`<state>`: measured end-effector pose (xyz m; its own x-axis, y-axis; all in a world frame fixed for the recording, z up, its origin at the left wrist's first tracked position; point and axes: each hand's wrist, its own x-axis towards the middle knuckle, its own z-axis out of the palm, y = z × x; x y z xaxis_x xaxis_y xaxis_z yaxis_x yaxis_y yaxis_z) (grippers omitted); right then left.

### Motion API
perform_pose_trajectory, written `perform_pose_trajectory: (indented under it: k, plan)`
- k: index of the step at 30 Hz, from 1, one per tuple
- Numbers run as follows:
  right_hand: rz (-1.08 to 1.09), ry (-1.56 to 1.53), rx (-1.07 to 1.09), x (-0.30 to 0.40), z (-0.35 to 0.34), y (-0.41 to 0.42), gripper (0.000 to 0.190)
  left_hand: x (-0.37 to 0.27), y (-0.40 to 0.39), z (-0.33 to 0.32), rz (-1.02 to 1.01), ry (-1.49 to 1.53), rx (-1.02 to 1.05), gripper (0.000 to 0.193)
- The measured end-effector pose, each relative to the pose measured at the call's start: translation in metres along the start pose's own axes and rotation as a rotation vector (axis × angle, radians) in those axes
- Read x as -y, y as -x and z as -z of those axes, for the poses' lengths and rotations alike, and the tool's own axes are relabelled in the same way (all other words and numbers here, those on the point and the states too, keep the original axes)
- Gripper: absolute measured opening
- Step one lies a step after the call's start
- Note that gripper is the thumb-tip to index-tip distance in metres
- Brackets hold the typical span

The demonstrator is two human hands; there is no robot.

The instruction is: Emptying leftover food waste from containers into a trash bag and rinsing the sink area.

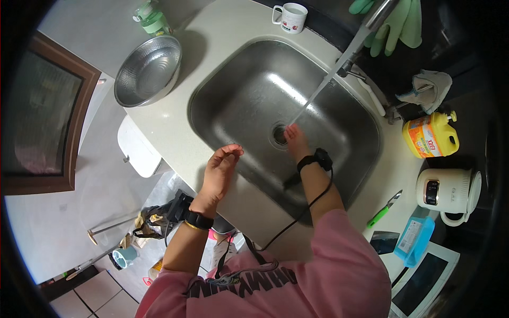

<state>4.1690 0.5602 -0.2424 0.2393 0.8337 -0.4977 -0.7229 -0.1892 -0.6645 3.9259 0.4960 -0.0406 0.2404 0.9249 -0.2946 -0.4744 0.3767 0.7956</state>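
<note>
My right hand point(297, 144) is inside the stainless steel sink point(238, 95), beside the drain point(278, 135). A running water stream point(318, 90) from the metal faucet point(380, 15) meets its fingertips; the fingers are stretched out and I see nothing held. Over the sink's near left rim hovers my left hand point(220, 171), its fingers curled in towards the thumb, with no object visible in it. Black straps with small devices circle both wrists, and a black cable point(306, 208) runs from the right one.
A metal bowl point(149, 71) overhangs the counter's left edge near a green bottle point(153, 20). At the back stands a white mug point(293, 18). On the right are a yellow detergent jug point(431, 135), a cream kettle-like appliance point(445, 190), a green-handled knife point(385, 209) and a blue container point(414, 240).
</note>
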Motion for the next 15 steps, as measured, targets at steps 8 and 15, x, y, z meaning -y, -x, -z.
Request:
perform_pose_trajectory:
  k: [8,15]
  plan:
    - [-0.101,-0.414,0.055,0.083,-0.047,-0.001,0.014,0.001,-0.020,-0.016,0.167,-0.185,-0.019,0.028]
    - [-0.104,-0.291,0.149,0.122,-0.055,0.022,0.016,0.029,-0.073,-0.085,0.233,0.040,0.067,0.038]
